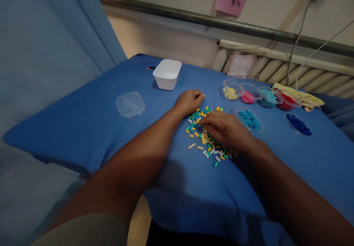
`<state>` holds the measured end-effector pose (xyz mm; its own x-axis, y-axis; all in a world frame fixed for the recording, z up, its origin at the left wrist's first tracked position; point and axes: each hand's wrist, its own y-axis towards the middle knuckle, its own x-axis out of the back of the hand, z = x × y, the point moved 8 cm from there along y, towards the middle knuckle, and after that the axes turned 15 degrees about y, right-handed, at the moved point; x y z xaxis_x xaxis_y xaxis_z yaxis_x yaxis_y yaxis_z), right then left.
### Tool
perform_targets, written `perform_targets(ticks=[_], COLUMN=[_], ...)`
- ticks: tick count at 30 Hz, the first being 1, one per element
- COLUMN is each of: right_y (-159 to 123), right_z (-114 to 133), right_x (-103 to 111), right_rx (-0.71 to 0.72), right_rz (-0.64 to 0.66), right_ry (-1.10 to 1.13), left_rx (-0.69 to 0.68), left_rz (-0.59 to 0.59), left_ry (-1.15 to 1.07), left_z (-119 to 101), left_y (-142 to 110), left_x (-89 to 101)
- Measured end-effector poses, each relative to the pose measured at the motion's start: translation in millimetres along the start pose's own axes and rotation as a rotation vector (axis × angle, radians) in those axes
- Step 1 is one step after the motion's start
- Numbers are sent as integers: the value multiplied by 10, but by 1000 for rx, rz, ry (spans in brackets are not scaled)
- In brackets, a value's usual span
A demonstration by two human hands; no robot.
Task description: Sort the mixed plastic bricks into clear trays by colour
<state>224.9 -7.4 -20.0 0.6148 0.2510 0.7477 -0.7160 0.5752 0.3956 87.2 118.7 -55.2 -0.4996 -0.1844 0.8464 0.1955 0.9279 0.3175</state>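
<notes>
A loose pile of small toy building bricks (206, 138) in yellow, green, white and cream lies on the blue cloth. My left hand (189, 102) rests at the pile's far left edge, its fingers curled closed; whatever is inside them is hidden. Over the middle of the pile, my right hand (225, 128) has its thumb and fingers pinched together, low among the bricks. Yellow bricks show close to those fingertips, but I cannot make out whether one is gripped. Part of the pile is covered by this hand.
A white tub (167, 74) and a clear lid (131, 105) stand at left. Clear containers hold yellow pieces (230, 93), pink pieces (248, 97), teal pieces (267, 97), red pieces (286, 101), light blue pieces (249, 119) and dark blue pieces (298, 124). Behind is a radiator (304, 65).
</notes>
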Motion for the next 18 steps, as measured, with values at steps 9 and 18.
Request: perform_targets(ticks=[9,18], right_y=[204,174], right_z=[-56,-80], right_x=[-254,-104], right_rx=[-117,-207], right_rz=[173,73], right_ry=[-166,-140], left_rx=[10,-3], left_rz=[-5,-2], left_ry=[-7,2], left_z=[9,6], left_y=[1,4], left_x=[-18,-12])
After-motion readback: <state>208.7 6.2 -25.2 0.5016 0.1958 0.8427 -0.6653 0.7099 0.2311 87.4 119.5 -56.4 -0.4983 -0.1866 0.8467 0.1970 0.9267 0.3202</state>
